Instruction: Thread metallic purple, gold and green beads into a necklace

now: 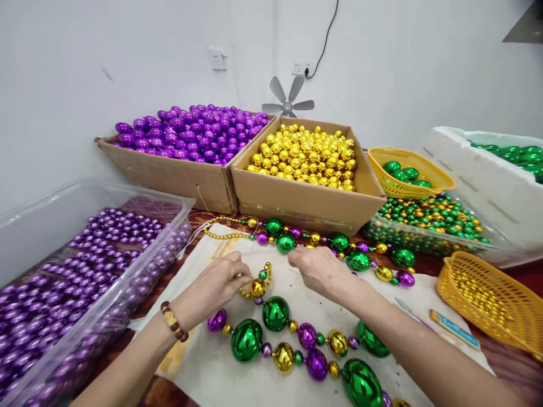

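My left hand (224, 277), with a beaded bracelet (173, 322) at the wrist, pinches the end of a bead necklace (275, 312) by its small gold beads. Large shiny green, gold and purple balls of that necklace run in two rows toward the lower right, partly under my right forearm. My right hand (316, 268) is closed with the fingertips together, a little right of the left. A faint thin line shows below its fingers; what it holds is hidden. Behind both hands lies a second bead necklace (285, 243), with a loop of small gold beads at its left end.
Boxes of purple beads (169, 161) and gold beads (305, 198) stand at the back. A clear tub (178, 212) of purple beads is left. Yellow baskets (449, 277), mixed beads (441, 217) and a white foam box (466, 175) are right. A blue-labelled cutter (456, 329) lies on the cloth (220, 367).
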A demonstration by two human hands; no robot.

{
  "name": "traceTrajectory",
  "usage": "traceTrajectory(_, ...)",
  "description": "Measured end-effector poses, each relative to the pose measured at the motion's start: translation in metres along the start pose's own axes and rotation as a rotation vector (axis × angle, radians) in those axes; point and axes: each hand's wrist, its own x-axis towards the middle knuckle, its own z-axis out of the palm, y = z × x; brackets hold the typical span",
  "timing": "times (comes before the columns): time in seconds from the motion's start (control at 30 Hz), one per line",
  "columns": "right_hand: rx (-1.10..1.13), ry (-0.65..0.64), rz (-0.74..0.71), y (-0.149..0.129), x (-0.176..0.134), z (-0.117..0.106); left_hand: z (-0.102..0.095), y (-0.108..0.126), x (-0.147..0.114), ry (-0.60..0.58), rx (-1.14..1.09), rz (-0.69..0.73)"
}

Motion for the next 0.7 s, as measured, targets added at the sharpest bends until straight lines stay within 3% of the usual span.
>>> traceTrajectory(0.07,0.091,-0.01,-0.035,0.005,-0.005,0.0,-0.003,0.003,-0.001,-0.014,-0.186,-0.017)
traceTrajectory(0.13,0.197,-0.01,-0.071,0.007,-0.009,0.005,0.0,0.008,0.0,0.024,-0.512,-0.061)
traceTrajectory(0.23,0.341,0.003,-0.108,0.005,-0.016,0.015,0.013,0.013,0.006,0.121,-1.069,-0.1)
traceTrajectory(0.3,0.486,0.04,-0.12,0.001,-0.02,0.018,0.024,0.016,0.012,0.166,-1.297,-0.095)
traceTrajectory(0.5,1.457,0.222,-0.197,-0.018,-0.009,0.008,0.039,0.03,0.026,0.242,-1.429,-0.094)
traceTrajectory(0.6,1.674,0.255,-0.24,-0.029,0.006,0.0,0.036,0.039,0.029,0.313,-1.514,-0.102)
traceTrajectory(0.7,1.679,0.286,-0.21,-0.038,0.014,-0.012,0.029,0.049,0.029,0.278,-1.527,-0.116)
